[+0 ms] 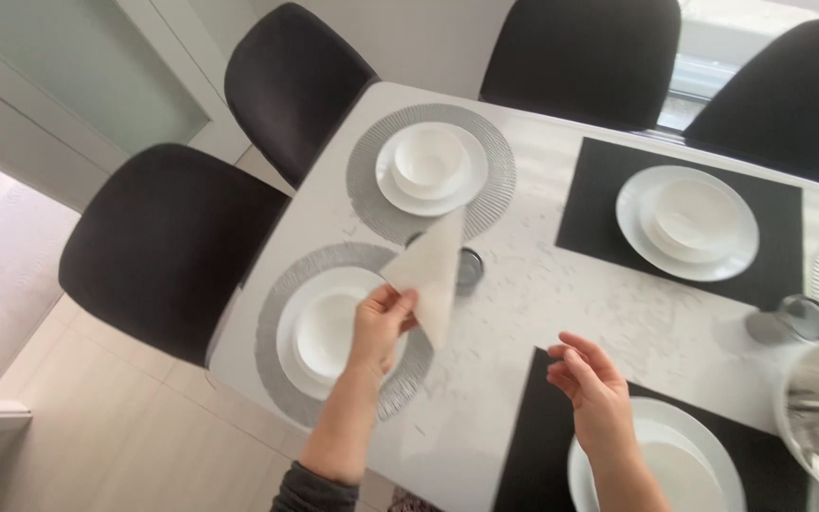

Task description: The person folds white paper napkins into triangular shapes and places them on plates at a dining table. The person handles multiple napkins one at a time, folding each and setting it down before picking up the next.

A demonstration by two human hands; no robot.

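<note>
The right hand [588, 384] hangs empty, fingers loose; the left hand [381, 322] pinches the folded napkin [431, 270], pointing up over the desk's left-edge plate [326, 334].

A white marbled surface [561, 294] fills the frame's centre. Four black upholstered chairs [168, 246] ring its left and top edges. Pale beige floor tiles [116, 427] lie at lower left. Daylight enters a window [699, 71] at upper right; white wall panelling [68, 76] stands upper left.
</note>
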